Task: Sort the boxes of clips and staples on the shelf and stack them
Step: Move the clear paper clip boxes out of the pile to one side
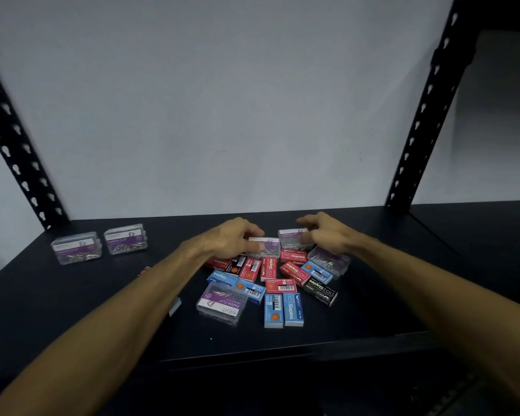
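A heap of small boxes lies mid-shelf: red staples boxes (268,268), blue staples boxes (293,309) and a black staples box (320,291). Clear paper clip boxes with purple labels are mixed in, one at the front (222,303) and one at the right (329,259). My left hand (234,235) grips a clear paper clip box (266,246) at the heap's back. My right hand (321,232) arches over another clear paper clip box (291,237); its thumb is at the box's right side and its fingertips hang just above it.
Two clear paper clip boxes (75,247) (126,238) stand side by side at the shelf's back left. The black shelf (388,295) has perforated uprights at left (21,163) and right (418,124). Small box edges (174,307) peek from under my left forearm.
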### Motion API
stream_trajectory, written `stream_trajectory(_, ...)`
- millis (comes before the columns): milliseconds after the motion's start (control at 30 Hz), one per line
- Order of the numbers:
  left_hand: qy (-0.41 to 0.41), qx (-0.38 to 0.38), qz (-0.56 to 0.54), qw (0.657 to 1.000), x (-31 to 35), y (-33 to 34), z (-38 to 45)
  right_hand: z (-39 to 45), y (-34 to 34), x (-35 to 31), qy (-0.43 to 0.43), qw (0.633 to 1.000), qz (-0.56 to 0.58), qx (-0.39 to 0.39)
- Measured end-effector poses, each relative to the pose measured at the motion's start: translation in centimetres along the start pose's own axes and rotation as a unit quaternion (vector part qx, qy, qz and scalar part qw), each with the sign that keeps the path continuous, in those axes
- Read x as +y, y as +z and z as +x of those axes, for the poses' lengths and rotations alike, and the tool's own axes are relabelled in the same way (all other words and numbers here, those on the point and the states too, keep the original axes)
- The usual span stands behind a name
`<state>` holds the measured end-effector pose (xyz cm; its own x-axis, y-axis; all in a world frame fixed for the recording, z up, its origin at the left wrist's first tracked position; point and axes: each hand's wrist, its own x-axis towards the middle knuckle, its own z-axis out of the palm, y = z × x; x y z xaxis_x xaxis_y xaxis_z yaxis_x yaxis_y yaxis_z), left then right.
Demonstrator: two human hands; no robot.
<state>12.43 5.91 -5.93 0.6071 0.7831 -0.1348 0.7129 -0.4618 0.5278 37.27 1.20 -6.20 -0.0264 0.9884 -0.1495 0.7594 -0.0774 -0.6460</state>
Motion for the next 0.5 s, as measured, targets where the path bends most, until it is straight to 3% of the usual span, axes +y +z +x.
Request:
stream_trajectory(267,-0.001,-0.018,-0.023,1.000,0.23,-0.11,0.19,0.43,-0.45,0.23,0.020,0.999,0.011,-0.038)
stream_trajectory(500,0.026,0.039,-0.042,0.998,0.84,-0.61,0.52,-0.49,-0.49,0.04,-0.003,0.999,0.040,0.013)
